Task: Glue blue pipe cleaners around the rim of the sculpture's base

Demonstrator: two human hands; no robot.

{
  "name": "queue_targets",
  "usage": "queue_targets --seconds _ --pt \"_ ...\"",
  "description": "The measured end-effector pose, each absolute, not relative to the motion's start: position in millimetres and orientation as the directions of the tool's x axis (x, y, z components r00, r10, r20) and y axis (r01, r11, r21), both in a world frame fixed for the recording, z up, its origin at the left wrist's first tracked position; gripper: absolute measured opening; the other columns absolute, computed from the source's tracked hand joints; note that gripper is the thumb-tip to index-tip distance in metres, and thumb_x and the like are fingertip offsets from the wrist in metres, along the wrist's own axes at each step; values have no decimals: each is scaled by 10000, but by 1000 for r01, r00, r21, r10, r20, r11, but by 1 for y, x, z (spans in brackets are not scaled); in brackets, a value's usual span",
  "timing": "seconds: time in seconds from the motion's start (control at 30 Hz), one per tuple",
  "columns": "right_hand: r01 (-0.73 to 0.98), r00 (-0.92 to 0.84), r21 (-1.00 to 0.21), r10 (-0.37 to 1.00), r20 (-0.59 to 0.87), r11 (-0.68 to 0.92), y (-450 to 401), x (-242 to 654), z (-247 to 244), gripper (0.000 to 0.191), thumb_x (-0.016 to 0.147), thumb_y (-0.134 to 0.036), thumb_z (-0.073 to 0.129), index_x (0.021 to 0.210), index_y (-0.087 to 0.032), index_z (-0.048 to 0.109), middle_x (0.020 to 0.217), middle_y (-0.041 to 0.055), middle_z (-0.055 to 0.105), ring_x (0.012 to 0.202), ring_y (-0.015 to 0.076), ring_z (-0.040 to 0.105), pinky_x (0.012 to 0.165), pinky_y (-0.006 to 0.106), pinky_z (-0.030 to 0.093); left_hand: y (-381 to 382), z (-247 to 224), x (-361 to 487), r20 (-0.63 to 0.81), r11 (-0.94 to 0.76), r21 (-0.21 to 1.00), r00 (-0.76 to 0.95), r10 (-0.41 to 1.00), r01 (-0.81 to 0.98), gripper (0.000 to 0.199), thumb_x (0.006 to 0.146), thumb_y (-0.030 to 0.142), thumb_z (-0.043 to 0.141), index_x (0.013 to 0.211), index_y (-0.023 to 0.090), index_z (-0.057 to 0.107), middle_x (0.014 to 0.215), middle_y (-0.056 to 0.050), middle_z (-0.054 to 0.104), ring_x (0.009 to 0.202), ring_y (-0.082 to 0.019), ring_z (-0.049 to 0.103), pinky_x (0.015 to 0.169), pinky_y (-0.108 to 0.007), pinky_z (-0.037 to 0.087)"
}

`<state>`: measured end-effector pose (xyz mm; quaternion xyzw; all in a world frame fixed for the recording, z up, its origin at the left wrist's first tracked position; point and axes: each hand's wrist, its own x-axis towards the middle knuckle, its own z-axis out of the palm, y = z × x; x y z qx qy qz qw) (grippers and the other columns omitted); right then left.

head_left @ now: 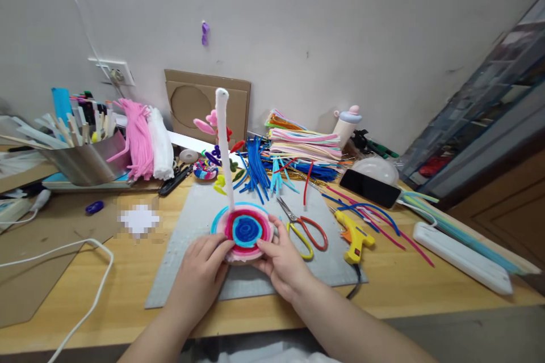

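Note:
Both hands hold a round base coiled from pipe cleaners [246, 231], with rings of blue, light blue, red and pink. My left hand [206, 264] is closed on its left front edge, and my right hand [284, 258] grips the right edge, thumb on top. From the back of the base rises an upright post wrapped in white fuzz [223, 147]. Small coloured pipe-cleaner flowers and leaves [216, 153] show around the post; whether they are fixed to it I cannot tell. Scissors [303, 229] with red and yellow handles lie right of my right hand, on a grey mat [181, 264].
A yellow glue gun [354, 235] lies at the mat's right edge, near a black phone [369, 188] and a white power strip [462, 258]. Bundles of pipe cleaners [304, 144] line the back. At left stand a metal container [87, 159] and a white cable [100, 289].

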<state>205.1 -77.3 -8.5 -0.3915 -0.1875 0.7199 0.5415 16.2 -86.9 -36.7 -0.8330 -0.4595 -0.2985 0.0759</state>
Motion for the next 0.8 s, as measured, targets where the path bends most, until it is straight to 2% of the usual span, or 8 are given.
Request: queue_targets --seconds 0.17,0.3,0.4,0.5,0.63,0.7,0.8 --pt "-600 -157 -717 931 -330 -355 -83 214 -9 788 694 -206 774 1322 -351 320 1078 -14 662 884 162 660 745 349 567 -88 -33 19 539 -603 177 436 721 778 410 786 35 528 1143 225 594 1180 -74 642 1091 -241 580 917 -409 492" --pt "-547 -235 -712 897 -376 -441 -94 235 1 809 739 -208 749 1392 -337 289 1100 7 661 944 179 675 812 376 549 -87 -30 18 515 -603 204 439 736 771 441 759 28 525 1147 225 591 1167 -79 642 1080 -248 586 901 -414 496" --pt "-518 -239 -715 882 -407 -470 -107 262 6 759 718 -248 784 1370 -301 398 1229 62 617 1116 237 627 890 405 520 -87 -29 16 495 -594 232 432 754 770 430 763 31 517 1134 233 592 1162 -74 640 1080 -244 586 904 -413 489" --pt "-493 -196 -753 899 -393 -436 -121 290 3 597 713 -317 801 1256 -264 559 1334 93 563 1212 279 569 968 434 480 -86 -29 16 470 -582 258 427 773 771 424 765 33 519 1126 243 592 1167 -68 632 1087 -245 571 905 -412 475" --pt "-428 -172 -815 921 -351 -391 -130 319 -9 405 750 -335 778 1113 -192 669 1192 121 666 1047 252 657 962 419 476 -85 -29 17 443 -572 285 423 790 769 458 743 23 512 1135 250 575 1178 -66 613 1101 -254 550 911 -420 456" --pt "-410 -147 -828 923 -355 -383 -130 326 -16 375 752 -357 773 1065 -170 686 1084 128 715 940 229 685 933 404 486 -85 -28 17 433 -562 298 415 800 772 469 731 24 512 1136 254 566 1185 -66 602 1106 -260 542 916 -429 450" --pt "-368 -75 -867 940 -334 -337 -126 326 -26 360 732 -410 785 983 -169 696 991 117 739 886 220 691 914 395 494 -87 -27 17 422 -542 319 396 816 777 496 722 27 517 1162 255 535 1201 -66 586 1124 -263 529 939 -438 440"
